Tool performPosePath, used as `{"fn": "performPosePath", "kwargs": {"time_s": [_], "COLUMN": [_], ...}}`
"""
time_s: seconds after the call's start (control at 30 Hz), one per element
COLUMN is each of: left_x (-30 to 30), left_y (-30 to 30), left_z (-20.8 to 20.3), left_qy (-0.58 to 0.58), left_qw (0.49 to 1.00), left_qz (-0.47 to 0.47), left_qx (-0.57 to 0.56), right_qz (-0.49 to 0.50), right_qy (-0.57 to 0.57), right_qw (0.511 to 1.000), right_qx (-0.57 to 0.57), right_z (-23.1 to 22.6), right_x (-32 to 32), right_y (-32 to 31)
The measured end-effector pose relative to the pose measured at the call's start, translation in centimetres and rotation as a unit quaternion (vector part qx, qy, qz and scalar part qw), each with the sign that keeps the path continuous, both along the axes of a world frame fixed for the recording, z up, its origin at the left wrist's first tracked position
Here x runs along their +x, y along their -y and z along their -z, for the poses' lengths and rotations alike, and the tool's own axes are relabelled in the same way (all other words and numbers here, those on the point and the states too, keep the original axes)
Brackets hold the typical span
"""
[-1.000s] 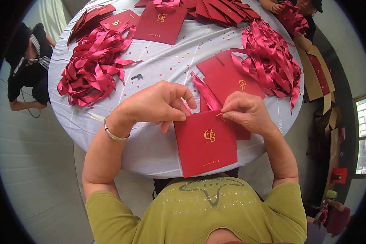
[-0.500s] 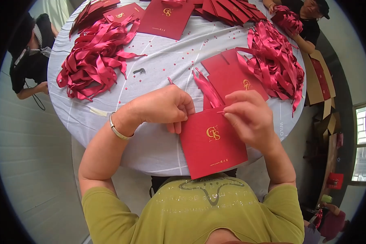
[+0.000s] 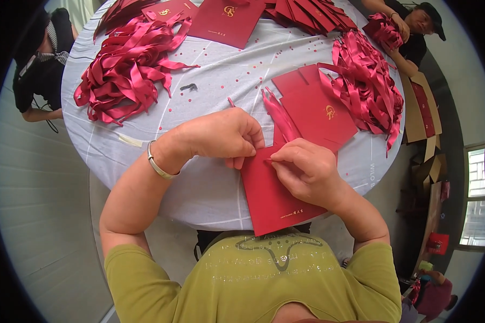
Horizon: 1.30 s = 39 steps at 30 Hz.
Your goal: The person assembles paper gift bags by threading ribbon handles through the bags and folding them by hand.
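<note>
Bag (image 3: 267,199) runs down from both hands, in the lower middle of the frame. The left hand (image 3: 226,134) pinches its top left corner; the right hand (image 3: 308,169), nearer its middle, pinches a small red tip (image 3: 268,160).

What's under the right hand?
The red paper bag; small gold lettering shows near its bottom. The patch beneath the right hand is covered, so any print there can't be seen.

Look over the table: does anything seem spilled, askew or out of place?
Small red dots lie scattered across the pale tablecloth, like loose scraps. A dark object, too unclear to identify, lies right of the left ribbon pile, odd among red things.
</note>
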<state>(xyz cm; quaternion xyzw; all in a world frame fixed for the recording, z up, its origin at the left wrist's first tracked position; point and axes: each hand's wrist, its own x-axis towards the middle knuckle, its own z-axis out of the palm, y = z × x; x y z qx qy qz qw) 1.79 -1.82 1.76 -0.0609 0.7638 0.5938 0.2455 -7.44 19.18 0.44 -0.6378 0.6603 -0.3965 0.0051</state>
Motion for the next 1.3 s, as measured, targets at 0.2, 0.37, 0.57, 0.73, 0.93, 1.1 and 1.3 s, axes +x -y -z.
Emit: {"fn": "performPosePath", "kwargs": {"time_s": [0.2,0.37,0.57,0.73,0.93,1.1,1.3], "left_x": [0.0,0.1,0.0,0.1,0.1,0.3,-0.2], "left_y": [-0.2,-0.2,-0.3,-0.3,-0.5,-0.6,-1.1], "left_z": [-0.1,0.1,0.1,0.3,0.2,0.4,0.8], "left_qy": [-0.001,-0.005,-0.004,-0.008,-0.009,-0.024,-0.010], "left_qw": [1.000,1.000,1.000,1.000,1.000,0.999,0.999], "left_qz": [-0.005,-0.004,-0.007,-0.007,-0.008,-0.017,-0.033], "left_qx": [0.001,-0.006,-0.008,-0.002,-0.017,-0.029,-0.031], "right_qz": [0.005,-0.009,-0.021,-0.030,-0.028,-0.018,-0.001], "right_qy": [-0.005,-0.022,-0.076,-0.104,-0.162,-0.177,-0.254], "right_qw": [1.000,1.000,0.996,0.993,0.985,0.984,0.956], "right_qx": [0.005,0.003,-0.033,-0.049,-0.048,0.004,0.146], "right_z": [0.3,0.3,0.8,1.1,1.4,1.0,-0.7], "right_x": [0.0,-0.1,-0.2,-0.1,0.1,0.5,1.9], "right_y": [0.0,0.1,0.1,0.1,0.1,0.4,0.7]}}
